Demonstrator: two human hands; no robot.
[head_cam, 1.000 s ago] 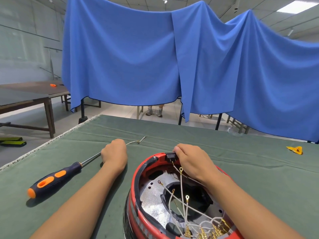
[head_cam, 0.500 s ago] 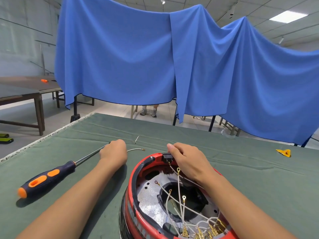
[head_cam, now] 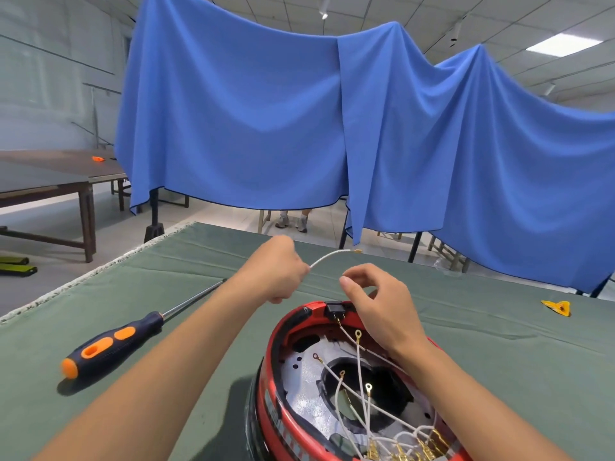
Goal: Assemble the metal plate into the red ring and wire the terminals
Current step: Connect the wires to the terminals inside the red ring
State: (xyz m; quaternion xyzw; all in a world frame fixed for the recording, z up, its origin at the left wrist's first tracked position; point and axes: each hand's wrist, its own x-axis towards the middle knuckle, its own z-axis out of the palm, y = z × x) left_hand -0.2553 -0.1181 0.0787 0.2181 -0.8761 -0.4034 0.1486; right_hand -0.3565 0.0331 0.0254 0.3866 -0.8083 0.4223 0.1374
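At lower left of the frame, a screwdriver [head_cam: 113,344] lies idle on the green cloth [head_cam: 499,361]. Centre frame, the left hand [head_cam: 278,272] grips a white wire [head_cam: 327,257], fist curled; its long axis runs up-right, brass terminal [head_cam: 357,251] at the far end. Just right and below, the right hand [head_cam: 376,304] hovers with fingers loosely curled, holding nothing visible, nearer the black switch [head_cam: 334,309] on the red ring [head_cam: 276,361]. The metal plate [head_cam: 306,371] sits inside the ring at lower centre.

Left hand [head_cam: 279,269] fisted, raised; right hand [head_cam: 376,302] loosely curled.
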